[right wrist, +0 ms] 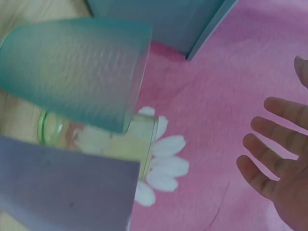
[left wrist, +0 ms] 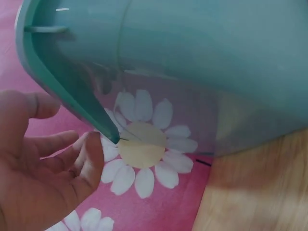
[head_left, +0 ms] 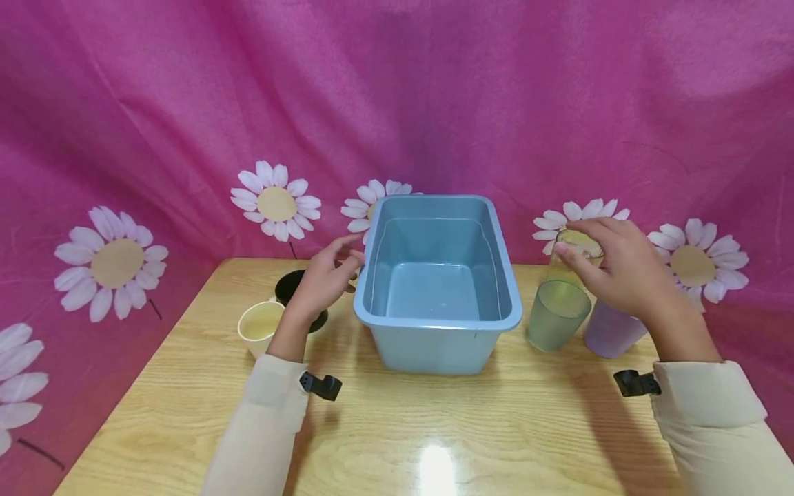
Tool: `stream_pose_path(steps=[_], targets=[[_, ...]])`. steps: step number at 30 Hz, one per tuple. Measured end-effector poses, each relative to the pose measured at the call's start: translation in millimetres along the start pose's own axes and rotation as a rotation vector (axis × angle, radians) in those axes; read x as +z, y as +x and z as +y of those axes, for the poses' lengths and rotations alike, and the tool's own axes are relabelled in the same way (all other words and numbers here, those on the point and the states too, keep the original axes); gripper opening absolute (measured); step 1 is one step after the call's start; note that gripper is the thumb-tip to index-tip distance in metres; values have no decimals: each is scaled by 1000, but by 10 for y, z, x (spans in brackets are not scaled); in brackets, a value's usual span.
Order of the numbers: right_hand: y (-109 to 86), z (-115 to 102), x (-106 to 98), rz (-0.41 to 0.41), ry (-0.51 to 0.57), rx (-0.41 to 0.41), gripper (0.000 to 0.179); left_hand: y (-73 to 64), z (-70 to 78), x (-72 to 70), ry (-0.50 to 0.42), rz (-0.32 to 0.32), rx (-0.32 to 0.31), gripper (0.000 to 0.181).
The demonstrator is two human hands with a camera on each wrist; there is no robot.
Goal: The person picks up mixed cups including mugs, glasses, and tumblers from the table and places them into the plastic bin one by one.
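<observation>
A blue-grey plastic tub (head_left: pixel 437 348) stands in the middle of the table. My left hand (head_left: pixel 329 275) is at its left rim, fingertips right by the edge; the left wrist view shows those fingers loosely bent beside the rim (left wrist: pixel 72 103). On the other side, my right hand (head_left: pixel 626 272) hovers over a group of cups with fingers spread and nothing in them. That group has a green tumbler (head_left: pixel 558 317), a clear yellow tumbler (head_left: pixel 560 271) behind it, and a purple cup (head_left: pixel 611 332) partly hidden below the hand.
Under the left forearm are a cream cup (head_left: pixel 257 327) and a black cup (head_left: pixel 288 286), partly covered by the wrist. A pink curtain (head_left: pixel 459 89) with white daisies hangs close behind the wooden table (head_left: pixel 360 427).
</observation>
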State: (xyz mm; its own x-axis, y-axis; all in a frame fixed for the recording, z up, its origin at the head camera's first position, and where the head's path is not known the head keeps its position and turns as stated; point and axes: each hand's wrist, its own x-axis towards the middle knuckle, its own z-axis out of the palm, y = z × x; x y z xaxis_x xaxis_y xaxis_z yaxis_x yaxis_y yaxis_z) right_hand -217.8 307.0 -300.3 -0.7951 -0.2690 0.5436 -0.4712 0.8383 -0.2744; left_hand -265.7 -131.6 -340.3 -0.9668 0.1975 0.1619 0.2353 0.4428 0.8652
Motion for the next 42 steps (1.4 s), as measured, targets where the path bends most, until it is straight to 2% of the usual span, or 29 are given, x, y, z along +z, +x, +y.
stream_pose_path(steps=[6,12,19,27,31,38,42], targets=[[-103,156,-58,50,0,9,43,-25,-3,-10,-265,29,-127,46],[-192,307,-97,44,-39,20,43,-34,-73,-9,-413,-2,-183,43],[-289,451,-110,114,-131,-38,36,-58,-138,-9,-496,-38,-172,41],[-383,600,-110,92,-216,-89,30,-110,-163,18,-637,-84,-171,40],[-432,693,-88,74,-201,-95,27,-120,-148,15,-656,-90,-169,41],[-487,849,-74,83,-148,-167,25,-114,-111,15,-704,-114,-179,44],[-524,917,-70,14,-137,-128,34,-125,-106,13,-732,-128,-184,48]])
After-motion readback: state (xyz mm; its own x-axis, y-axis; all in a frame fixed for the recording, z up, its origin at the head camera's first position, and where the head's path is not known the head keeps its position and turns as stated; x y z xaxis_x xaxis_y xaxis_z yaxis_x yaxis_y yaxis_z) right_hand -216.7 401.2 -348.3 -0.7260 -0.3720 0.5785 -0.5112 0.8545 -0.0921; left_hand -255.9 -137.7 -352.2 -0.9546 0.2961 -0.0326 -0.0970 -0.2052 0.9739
